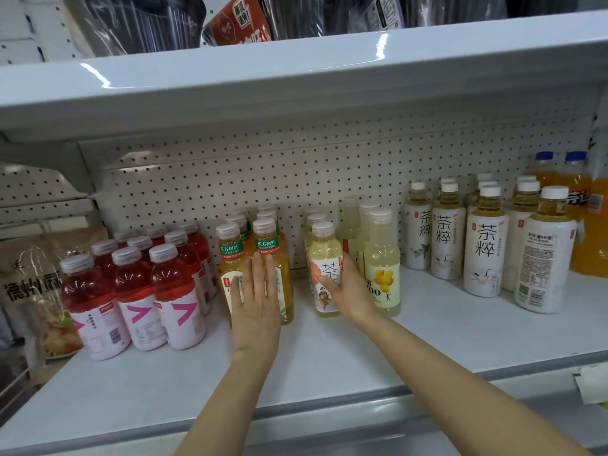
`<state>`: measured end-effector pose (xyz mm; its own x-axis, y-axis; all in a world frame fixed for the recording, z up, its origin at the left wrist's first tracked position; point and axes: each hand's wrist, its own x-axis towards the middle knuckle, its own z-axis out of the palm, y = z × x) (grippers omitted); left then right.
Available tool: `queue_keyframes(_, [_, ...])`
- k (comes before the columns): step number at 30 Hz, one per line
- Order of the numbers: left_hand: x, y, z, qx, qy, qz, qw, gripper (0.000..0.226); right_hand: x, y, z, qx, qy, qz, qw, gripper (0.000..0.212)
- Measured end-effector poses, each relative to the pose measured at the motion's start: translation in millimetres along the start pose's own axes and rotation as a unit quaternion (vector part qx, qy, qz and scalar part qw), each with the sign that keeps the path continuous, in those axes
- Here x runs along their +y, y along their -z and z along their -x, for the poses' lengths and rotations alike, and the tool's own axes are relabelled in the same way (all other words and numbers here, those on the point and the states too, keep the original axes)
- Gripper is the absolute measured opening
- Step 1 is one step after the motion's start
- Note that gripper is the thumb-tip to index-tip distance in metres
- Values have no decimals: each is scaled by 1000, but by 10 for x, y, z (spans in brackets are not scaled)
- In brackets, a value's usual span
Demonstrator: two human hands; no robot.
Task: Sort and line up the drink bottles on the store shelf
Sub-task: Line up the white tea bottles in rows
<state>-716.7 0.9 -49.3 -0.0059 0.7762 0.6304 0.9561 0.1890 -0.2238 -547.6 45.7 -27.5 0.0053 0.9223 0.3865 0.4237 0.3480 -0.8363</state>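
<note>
Shelf (pixel 329 357) looks like glossy white painted metal, the bottles (pixel 177 291) are clear smooth plastic, the pegboard (pixel 263 179) is matt.

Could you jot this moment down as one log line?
left hand: flat against amber tea bottles | right hand: holding pale tea bottle | shelf: lining up
</note>
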Motion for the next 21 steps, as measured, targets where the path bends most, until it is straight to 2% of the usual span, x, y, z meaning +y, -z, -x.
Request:
queue_keyframes(4, [-25,-7,5,4,-3,4,1000,103,-19,-10,37,11,-12,16,1000,52])
queue_keyframes(7, [-12,35,21,40,18,113,993,121,19,-18,174,23,-21,28,999,53])
queue_keyframes(9, [106,148,35,90,19,188,978,114,39,45,344,33,13,41,999,57])
queue_keyframes(12, [446,432,59,160,-1,282,946,92,79,316,609,52,76,109,990,58])
queue_keyframes(14, [715,611,47,177,-23,357,917,78,152,579,701,75,88,156,981,57])
queue_keyframes(17, [1079,775,-63,103,-23,444,890,68,324,949,668,105,83,202,970,51])
queue_keyframes(19, [1312,754,-186,55,0,460,886,68,466,1162,587,117,80,217,966,49])
queue_keyframes(21, [1518,695,-306,8,35,451,892,77,579,1326,505,111,70,232,964,49])
